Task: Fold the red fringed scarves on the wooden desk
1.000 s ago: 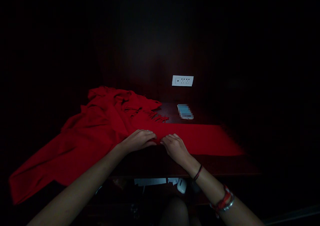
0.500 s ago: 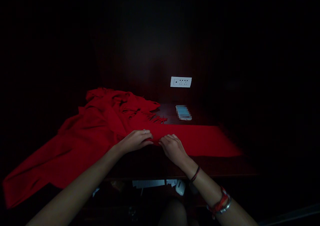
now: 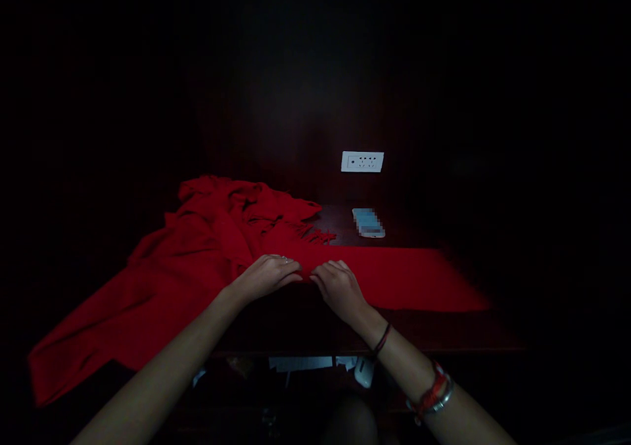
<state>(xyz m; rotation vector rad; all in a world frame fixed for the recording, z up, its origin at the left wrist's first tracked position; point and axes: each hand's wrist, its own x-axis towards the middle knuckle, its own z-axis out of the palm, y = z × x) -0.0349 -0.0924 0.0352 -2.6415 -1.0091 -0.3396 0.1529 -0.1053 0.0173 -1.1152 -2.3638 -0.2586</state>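
A long red fringed scarf [image 3: 187,261] lies across a dark wooden desk [image 3: 444,330]. Its right part is spread flat, and its left part is bunched and hangs off the desk's left end. My left hand [image 3: 269,275], with a ring on one finger, and my right hand [image 3: 340,288] meet at the scarf's near edge in the middle. Both hands have their fingers curled onto that edge and pinch the fabric. Their fingertips nearly touch each other. My right wrist carries a dark band, and a red and silver bracelet sits further up the arm.
A phone [image 3: 369,222] lies at the back of the desk, beyond the scarf. A white socket plate [image 3: 362,162] is on the dark wall behind it. Under the desk edge I see white papers [image 3: 300,363] and a small white object [image 3: 363,370]. The room is very dark.
My two hands have closed the small gap between them along the scarf's near edge. The view has shifted slightly. The scarf lies about the same.
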